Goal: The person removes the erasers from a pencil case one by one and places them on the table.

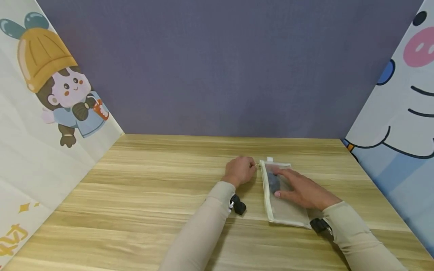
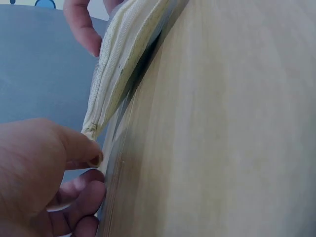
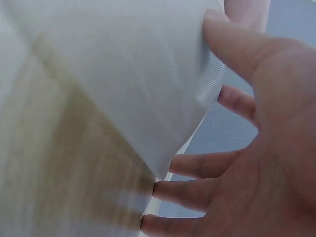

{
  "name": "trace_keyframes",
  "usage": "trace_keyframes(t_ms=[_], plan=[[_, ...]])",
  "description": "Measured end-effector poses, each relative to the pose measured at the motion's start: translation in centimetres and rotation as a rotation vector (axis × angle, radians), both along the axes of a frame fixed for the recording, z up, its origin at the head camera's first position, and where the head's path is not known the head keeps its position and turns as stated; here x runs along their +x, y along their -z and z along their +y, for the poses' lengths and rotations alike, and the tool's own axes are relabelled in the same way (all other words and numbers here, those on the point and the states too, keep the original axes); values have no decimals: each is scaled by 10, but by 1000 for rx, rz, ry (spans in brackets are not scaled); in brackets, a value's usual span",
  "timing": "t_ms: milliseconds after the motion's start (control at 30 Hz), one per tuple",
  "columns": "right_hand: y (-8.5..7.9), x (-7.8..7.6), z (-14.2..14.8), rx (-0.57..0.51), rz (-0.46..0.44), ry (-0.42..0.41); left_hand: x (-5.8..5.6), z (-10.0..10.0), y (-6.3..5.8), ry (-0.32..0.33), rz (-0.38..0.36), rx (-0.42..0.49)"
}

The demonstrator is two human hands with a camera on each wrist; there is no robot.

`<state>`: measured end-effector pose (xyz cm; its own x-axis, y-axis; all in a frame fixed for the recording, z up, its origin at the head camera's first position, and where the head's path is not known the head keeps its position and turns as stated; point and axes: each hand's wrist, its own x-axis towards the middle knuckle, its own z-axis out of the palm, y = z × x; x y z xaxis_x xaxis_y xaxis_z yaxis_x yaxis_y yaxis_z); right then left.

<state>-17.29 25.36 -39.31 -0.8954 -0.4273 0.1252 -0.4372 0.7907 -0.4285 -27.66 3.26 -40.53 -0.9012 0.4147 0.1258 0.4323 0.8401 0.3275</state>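
A flat see-through zip pouch with cream edging lies on the table, with a dark bluish thing showing through it. Its zipper runs along the left edge. At that edge's far end, my left hand pinches the small zipper pull between thumb and finger; the fingertips partly hide it. My right hand rests on the pouch from the right, thumb and fingers spread. In the right wrist view, the right hand's thumb and fingertips touch the pouch with the fingers fairly straight.
The wood-grain table extends left of the pouch and in front of it. A dark grey-blue panel stands along the back edge. Printed cartoon panels flank the table on the left and right.
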Motion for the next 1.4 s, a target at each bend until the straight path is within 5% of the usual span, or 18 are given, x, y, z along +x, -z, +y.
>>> trace_keyframes(t_ms=[233, 833, 1400], plan=[[-2, 1, 0, 1, -27, 42, 0, 1, -2, 20, 34, 55], [-3, 1, -2, 40, -83, 117, 6, 0, -8, 100, 59, -4], [-3, 3, 0, 53, -106, 103, 9, 1, -13, 136, 69, -91]])
